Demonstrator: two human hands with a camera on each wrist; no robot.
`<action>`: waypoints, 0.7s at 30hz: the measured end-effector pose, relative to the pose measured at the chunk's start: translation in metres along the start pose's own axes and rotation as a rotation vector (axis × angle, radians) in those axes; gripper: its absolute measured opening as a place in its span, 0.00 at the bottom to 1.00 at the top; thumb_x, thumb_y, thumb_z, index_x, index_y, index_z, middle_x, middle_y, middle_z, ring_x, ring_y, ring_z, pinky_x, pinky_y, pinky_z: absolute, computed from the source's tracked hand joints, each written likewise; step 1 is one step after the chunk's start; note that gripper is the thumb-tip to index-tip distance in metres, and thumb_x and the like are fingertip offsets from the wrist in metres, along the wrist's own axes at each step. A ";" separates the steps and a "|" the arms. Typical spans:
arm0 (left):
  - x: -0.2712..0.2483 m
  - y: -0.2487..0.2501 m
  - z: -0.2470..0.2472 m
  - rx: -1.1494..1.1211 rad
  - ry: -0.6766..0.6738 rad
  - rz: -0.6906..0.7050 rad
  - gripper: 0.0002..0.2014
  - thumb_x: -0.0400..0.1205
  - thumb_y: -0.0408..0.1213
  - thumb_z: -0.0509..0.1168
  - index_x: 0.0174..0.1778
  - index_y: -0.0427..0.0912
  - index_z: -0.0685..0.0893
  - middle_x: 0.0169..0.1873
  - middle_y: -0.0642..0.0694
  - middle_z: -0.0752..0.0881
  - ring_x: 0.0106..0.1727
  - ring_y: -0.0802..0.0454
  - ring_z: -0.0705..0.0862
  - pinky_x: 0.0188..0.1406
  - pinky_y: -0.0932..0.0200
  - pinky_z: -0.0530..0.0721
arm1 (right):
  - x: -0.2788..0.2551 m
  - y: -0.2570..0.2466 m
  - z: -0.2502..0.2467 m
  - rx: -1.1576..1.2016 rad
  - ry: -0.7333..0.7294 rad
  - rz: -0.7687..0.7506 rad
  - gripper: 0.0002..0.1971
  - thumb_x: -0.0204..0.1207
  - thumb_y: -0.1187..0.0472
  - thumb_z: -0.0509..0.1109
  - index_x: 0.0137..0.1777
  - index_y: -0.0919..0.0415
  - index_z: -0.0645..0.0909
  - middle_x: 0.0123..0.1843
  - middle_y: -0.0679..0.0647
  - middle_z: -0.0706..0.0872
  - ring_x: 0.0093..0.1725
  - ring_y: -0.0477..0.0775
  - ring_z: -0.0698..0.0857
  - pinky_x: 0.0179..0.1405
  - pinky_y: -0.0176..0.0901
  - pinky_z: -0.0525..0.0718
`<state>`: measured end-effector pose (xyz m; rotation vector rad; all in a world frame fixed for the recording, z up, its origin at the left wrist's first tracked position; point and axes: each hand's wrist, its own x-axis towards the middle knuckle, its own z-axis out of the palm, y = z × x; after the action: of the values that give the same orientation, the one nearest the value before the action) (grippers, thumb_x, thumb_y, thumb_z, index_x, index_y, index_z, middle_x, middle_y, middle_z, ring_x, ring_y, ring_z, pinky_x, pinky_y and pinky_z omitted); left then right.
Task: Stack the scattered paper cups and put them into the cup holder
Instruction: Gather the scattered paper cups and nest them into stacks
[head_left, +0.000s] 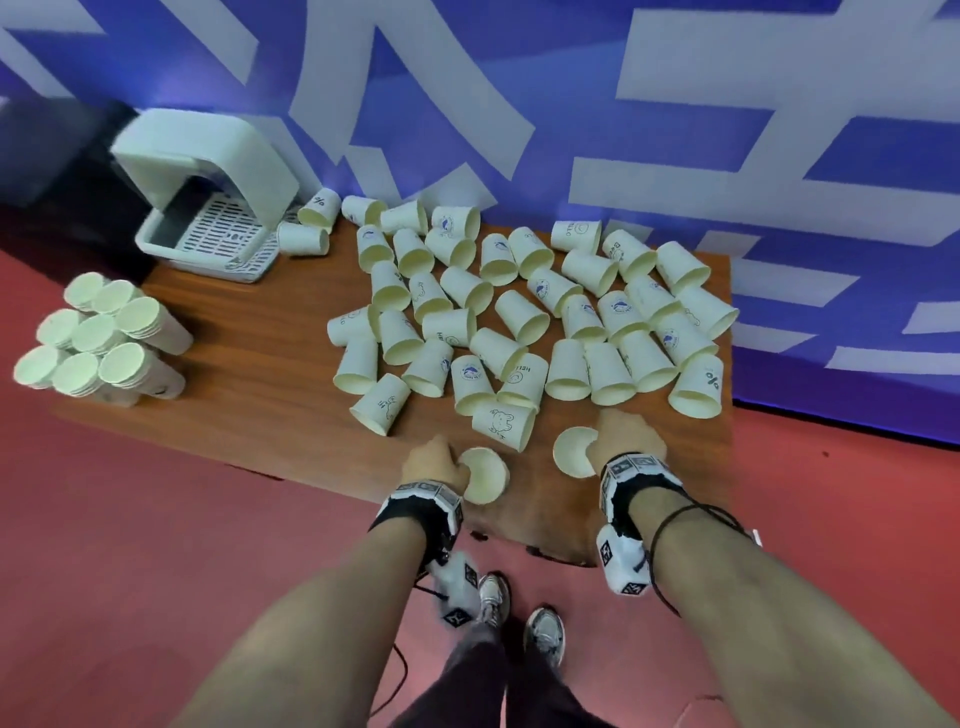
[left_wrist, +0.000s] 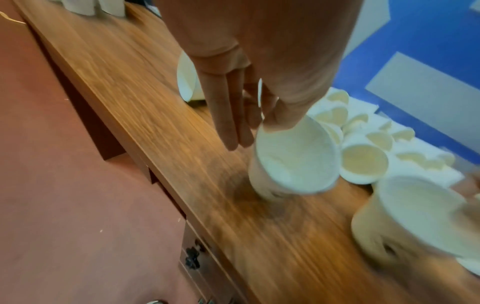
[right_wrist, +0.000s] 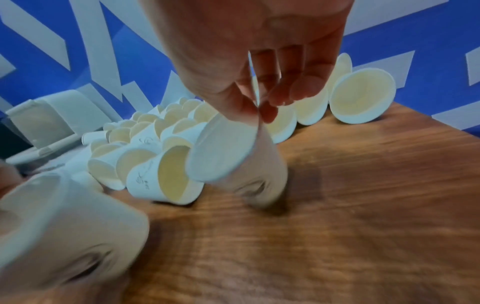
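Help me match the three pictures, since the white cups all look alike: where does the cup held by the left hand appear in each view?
Head: cup in the left hand, bottom centre, near the table's front edge.
Left wrist: centre, pinched at the rim.
Right wrist: blurred, lower left corner.
Shared landmark: the cup in the right hand.

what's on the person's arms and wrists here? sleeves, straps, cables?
No sleeves: both forearms are bare. Each wrist wears a black strap ringed with white blocks bearing black square markers. A white marker-covered cube hangs under the right wrist, a blurred one under the left. A thin dark cable loops over the right forearm. No gloves show on either hand.
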<state>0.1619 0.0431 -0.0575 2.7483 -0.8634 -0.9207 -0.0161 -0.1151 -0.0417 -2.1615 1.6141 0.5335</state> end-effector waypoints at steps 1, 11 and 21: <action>-0.001 -0.003 -0.009 -0.015 0.009 -0.018 0.07 0.75 0.39 0.67 0.45 0.42 0.80 0.43 0.41 0.87 0.44 0.39 0.84 0.39 0.56 0.80 | 0.000 0.000 -0.005 0.030 -0.014 0.001 0.10 0.76 0.63 0.67 0.56 0.59 0.82 0.59 0.59 0.85 0.55 0.61 0.86 0.48 0.47 0.84; -0.011 -0.038 -0.095 -0.307 0.130 -0.108 0.06 0.76 0.35 0.65 0.33 0.43 0.79 0.33 0.45 0.82 0.35 0.45 0.79 0.35 0.61 0.75 | -0.024 -0.086 -0.065 0.188 0.041 -0.220 0.07 0.76 0.62 0.67 0.42 0.65 0.83 0.43 0.60 0.86 0.48 0.63 0.86 0.36 0.38 0.74; 0.014 -0.152 -0.204 -0.409 0.224 -0.088 0.06 0.73 0.35 0.64 0.31 0.45 0.79 0.32 0.45 0.85 0.34 0.43 0.82 0.36 0.58 0.81 | -0.070 -0.263 -0.061 0.295 0.167 -0.348 0.09 0.71 0.65 0.68 0.45 0.69 0.87 0.42 0.64 0.89 0.45 0.65 0.87 0.43 0.49 0.86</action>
<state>0.3641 0.1480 0.0575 2.4826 -0.4594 -0.6916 0.2224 -0.0212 0.0677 -2.2313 1.2555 0.0087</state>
